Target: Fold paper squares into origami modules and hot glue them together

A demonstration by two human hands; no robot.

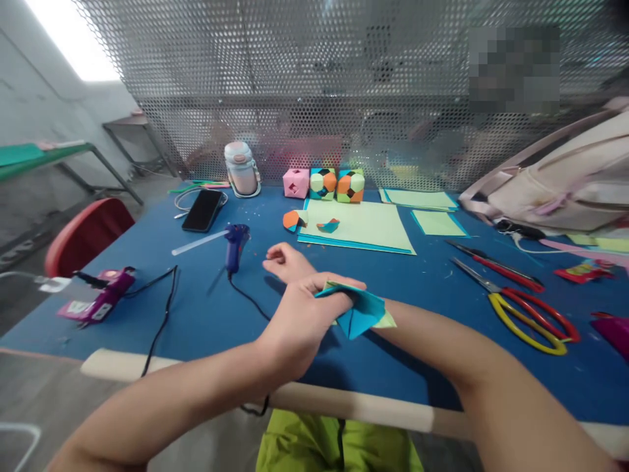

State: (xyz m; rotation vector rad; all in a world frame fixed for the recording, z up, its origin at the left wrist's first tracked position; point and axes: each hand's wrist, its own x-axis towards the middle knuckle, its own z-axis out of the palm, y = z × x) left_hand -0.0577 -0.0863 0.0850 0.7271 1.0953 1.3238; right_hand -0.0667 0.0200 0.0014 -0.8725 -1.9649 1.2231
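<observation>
My left hand [299,321] pinches a folded blue and pale-green paper piece [361,311] between thumb and fingers. Behind it, my right arm crosses to the left. At its end, my right hand [291,262] hovers over the table with fingers loosely curled and a gap between them. Nothing shows in that hand. Closest to it is a blue glue gun [234,248], a short way to the left, with a clear glue stick [199,244] poking out of its back. Part of the folded paper is hidden by my left thumb.
Several folded paper cubes [323,185] stand behind a stack of green and blue sheets [363,226]. Around them are a phone [202,210], a bottle [242,169], scissors [515,308], a purple power strip [105,295] and a bag [565,164]. The glue gun's black cord [248,298] runs toward the table's front edge.
</observation>
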